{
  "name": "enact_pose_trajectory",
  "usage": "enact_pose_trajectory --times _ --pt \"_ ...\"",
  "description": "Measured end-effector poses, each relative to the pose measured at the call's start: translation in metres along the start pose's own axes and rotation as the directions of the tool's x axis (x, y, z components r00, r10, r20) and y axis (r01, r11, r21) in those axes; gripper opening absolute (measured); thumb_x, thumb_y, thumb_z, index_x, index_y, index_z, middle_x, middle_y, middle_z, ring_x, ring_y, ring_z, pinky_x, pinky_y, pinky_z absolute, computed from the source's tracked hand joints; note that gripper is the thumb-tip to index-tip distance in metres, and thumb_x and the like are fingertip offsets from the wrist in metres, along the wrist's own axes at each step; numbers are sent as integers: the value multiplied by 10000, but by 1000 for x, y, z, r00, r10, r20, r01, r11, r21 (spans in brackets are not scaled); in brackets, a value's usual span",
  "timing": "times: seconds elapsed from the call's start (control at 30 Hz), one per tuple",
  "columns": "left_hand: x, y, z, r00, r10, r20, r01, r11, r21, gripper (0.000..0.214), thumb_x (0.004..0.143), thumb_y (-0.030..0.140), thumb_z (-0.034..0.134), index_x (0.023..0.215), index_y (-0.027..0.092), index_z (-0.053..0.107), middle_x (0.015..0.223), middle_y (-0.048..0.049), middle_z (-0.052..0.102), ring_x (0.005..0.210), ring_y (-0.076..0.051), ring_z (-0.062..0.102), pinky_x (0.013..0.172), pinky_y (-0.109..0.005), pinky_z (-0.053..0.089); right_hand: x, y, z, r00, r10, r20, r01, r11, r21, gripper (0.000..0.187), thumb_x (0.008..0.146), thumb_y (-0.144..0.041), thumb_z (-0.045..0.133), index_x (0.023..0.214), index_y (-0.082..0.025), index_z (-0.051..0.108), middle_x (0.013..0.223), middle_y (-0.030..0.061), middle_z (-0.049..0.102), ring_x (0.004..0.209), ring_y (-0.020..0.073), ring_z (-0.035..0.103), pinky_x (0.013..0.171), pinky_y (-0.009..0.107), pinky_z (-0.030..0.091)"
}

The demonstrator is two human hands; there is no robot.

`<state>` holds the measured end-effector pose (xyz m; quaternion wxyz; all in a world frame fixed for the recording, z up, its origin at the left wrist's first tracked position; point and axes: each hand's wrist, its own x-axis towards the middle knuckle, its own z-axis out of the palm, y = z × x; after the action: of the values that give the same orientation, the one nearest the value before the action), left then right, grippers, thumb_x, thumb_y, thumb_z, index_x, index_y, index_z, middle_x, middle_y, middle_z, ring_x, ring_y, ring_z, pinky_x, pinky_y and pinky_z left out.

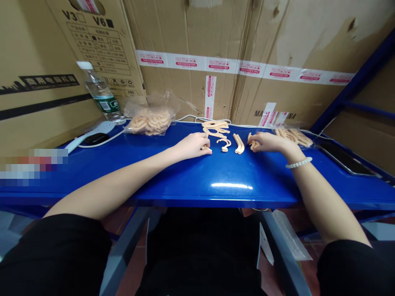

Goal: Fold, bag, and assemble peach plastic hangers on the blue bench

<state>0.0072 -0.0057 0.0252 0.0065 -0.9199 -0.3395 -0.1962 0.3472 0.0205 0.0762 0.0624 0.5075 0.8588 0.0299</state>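
Head view: A person sits with both hands at a blue surface (185, 181), between two bags of beige plastic pieces.
Left hand (197, 146): Its grip pinches a beige piece (204, 147), mostly covered by the fingers.
Right hand (265, 142): Fingers bend over small parts (254, 144); whether they pinch one cannot be told.
Loose pieces: Between the hands lie a hook (225, 149) and a pair of curved strips (238, 144); frame pieces (224, 124) lie just behind.
Progress: Handling looks partway, with some pieces out and grouped by shape; the left bag (151, 122) and right bag (296, 137) both hold more. No finished item can be made out.
Hard to see: Fingers hide both hands' contact points, glossy plastic obscures the bags' contents, and a pixelated patch masks something at far left.
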Motion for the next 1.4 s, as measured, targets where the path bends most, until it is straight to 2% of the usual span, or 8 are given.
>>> enact_pose_trajectory --times 0.23,0.67,0.77,0.87,1.0,1.17,1.3,1.4 --pt "1 -9 -1 999 45 -21 -46 999 -17 213 932 359 647 911 161 724 948 -68 659 878 -201 646 791 -299 481 0 -3 0 998 -62 -14 63 997 34 318 772 -175 639 1061 -223 764 981 65 737 894 242 676 784 307 509" --pt "1 -29 -6 993 117 1 -116 989 -95 277 943 396 604 940 154 739 984 -93 700 920 -205 658 861 -324 502 1 4 4 1000 -24 3 23 998 58 446 786 -255 709 1231 -222 708 1119 90 709 1017 273 686 882 341 520" --pt "0 -31 -8 990 143 -4 -143 987 -74 285 932 420 625 972 164 743 1058 -106 707 1007 -236 653 936 -371 505 0 7 2 1000 1 -4 0 998 63 511 802 -328 727 1300 -219 682 1155 105 712 1050 295 688 901 364 534" --pt "-1 -25 -9 985 151 -79 -154 988 -31 289 916 408 655 1036 157 735 1183 -139 696 1146 -286 619 1024 -438 490 -3 3 -3 998 9 -59 -4 996 84 502 848 -349 698 1320 -178 677 1189 140 708 1099 319 677 940 393 532" --pt "-1 4 -5 966 230 -119 -236 971 -35 278 935 368 657 1134 183 720 1270 -129 694 1246 -289 593 1101 -466 461 -5 -16 -7 977 -54 -205 84 987 140 385 915 -302 612 1259 -156 704 1187 158 721 1059 326 684 928 422 536" --pt "-3 36 8 952 303 -44 -303 953 -9 491 982 474 614 1367 169 623 1486 -161 593 1446 -316 482 1212 -510 369 -4 -39 -4 937 -196 -291 254 951 177 290 915 -270 598 1140 -164 748 1114 137 741 975 294 695 887 404 541" --pt "-5 40 12 968 242 71 -243 970 1 544 1050 472 478 1457 117 544 1585 -175 493 1515 -283 415 1239 -460 339 -4 -42 -3 923 -207 -325 280 940 194 260 931 -265 571 1081 -164 758 1059 124 762 943 285 703 868 394 535" --pt "-4 36 13 974 205 99 -206 979 3 577 1051 493 465 1498 130 505 1625 -171 436 1539 -283 375 1244 -470 319 -4 -41 -3 915 -202 -349 279 942 185 254 934 -270 565 1051 -161 762 1041 122 771 933 288 709 862 398 532"
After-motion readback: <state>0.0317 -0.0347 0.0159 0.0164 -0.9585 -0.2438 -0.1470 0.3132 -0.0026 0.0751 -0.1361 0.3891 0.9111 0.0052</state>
